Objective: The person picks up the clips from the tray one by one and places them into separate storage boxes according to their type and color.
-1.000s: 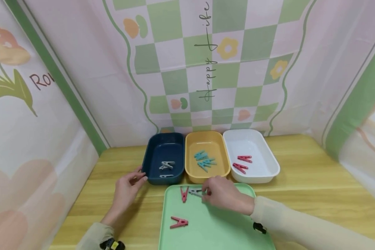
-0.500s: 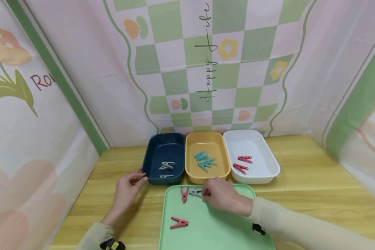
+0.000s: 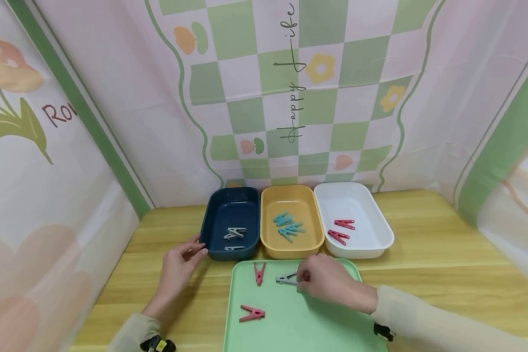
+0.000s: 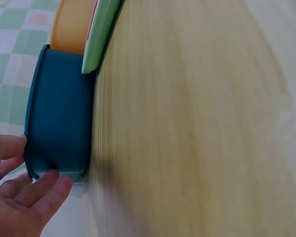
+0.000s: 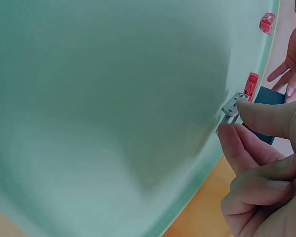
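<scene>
In the head view my right hand (image 3: pixel 327 279) pinches one end of a grey clothespin (image 3: pixel 286 278) between thumb and fingertips, low over the green tray (image 3: pixel 303 330). The right wrist view gives the grip on this clothespin (image 5: pixel 231 107) up close. Two red clothespins lie on the tray: one (image 3: pixel 259 275) left of the grey one, the other (image 3: pixel 252 313) nearer the front. My left hand (image 3: pixel 179 268) holds the front left corner of the navy bin (image 3: pixel 205 222), thumb and fingers at its rim and outer side. Several grey clothespins (image 3: pixel 235 233) lie in that bin.
A yellow bin (image 3: pixel 292 192) with several teal clothespins (image 3: pixel 288 225) stands in the middle. Right of it, a white bin (image 3: pixel 365 215) contains two red clothespins (image 3: pixel 340 236). The bins form a row behind the tray on a wooden table (image 3: pixel 431 249), before a patterned curtain (image 3: pixel 277 78).
My right hand has shifted right and slightly toward the front with the grey clothespin, away from the nearby red one. My left hand and the bins have stayed in place.
</scene>
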A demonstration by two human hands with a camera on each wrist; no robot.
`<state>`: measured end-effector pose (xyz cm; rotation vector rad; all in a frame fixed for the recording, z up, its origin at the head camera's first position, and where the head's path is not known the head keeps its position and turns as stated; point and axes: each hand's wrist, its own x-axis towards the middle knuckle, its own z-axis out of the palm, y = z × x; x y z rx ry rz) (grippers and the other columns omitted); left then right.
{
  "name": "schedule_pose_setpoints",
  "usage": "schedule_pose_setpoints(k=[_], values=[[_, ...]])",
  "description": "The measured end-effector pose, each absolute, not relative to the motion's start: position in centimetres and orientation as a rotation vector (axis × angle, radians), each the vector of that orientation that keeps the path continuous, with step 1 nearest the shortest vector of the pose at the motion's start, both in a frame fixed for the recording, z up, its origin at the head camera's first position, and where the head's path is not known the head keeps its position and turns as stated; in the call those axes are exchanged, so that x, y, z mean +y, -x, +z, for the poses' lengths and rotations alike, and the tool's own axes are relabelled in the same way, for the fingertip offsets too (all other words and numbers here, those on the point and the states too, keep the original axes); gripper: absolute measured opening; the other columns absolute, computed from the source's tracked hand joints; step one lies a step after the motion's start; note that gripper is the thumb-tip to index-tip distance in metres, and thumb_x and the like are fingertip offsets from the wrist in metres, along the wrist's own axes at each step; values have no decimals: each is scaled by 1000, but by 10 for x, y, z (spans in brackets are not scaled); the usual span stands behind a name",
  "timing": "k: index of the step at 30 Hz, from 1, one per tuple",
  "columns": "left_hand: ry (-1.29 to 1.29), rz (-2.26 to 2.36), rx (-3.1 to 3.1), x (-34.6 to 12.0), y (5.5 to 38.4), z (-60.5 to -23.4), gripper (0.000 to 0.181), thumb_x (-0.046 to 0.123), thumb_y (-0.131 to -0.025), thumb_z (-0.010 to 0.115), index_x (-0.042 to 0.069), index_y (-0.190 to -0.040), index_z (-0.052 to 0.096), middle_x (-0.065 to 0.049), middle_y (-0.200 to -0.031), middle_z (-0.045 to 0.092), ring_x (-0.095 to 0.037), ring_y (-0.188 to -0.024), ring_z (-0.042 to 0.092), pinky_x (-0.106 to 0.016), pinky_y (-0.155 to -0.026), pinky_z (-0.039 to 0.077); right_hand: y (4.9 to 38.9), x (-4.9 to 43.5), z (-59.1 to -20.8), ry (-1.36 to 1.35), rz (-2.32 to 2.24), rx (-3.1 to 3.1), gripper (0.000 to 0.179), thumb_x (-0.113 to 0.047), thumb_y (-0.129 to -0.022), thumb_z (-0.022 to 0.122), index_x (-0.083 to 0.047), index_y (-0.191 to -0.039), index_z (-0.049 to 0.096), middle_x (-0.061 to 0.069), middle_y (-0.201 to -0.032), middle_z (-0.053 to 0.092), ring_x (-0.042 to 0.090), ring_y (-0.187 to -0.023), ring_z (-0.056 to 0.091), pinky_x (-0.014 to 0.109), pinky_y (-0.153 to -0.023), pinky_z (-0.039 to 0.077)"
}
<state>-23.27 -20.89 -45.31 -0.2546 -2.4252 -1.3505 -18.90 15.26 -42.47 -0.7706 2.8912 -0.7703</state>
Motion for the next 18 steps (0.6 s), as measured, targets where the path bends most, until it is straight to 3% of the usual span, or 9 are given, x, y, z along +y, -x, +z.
schedule_pose_setpoints(k=[9, 18], values=[[251, -1347, -2438, -209, 232, -452, 16, 12, -84, 73, 4, -98, 73, -6, -124, 62, -18, -108, 61, -27, -76, 56, 191, 146, -430, 765, -788, 2964, 30, -18, -72, 80, -12, -101, 74, -3, -97, 71, 18, -90, 65, 34, -73, 55], [223, -1367, -2457, -209, 232, -453, 18, 15, -85, 73, 5, -100, 73, -3, -125, 61, -17, -110, 60, -26, -78, 55, 190, 146, -437, 774, -746, 2973, 29, -14, -68, 82, -15, -97, 75, -6, -93, 71, 16, -85, 64, 33, -70, 53]])
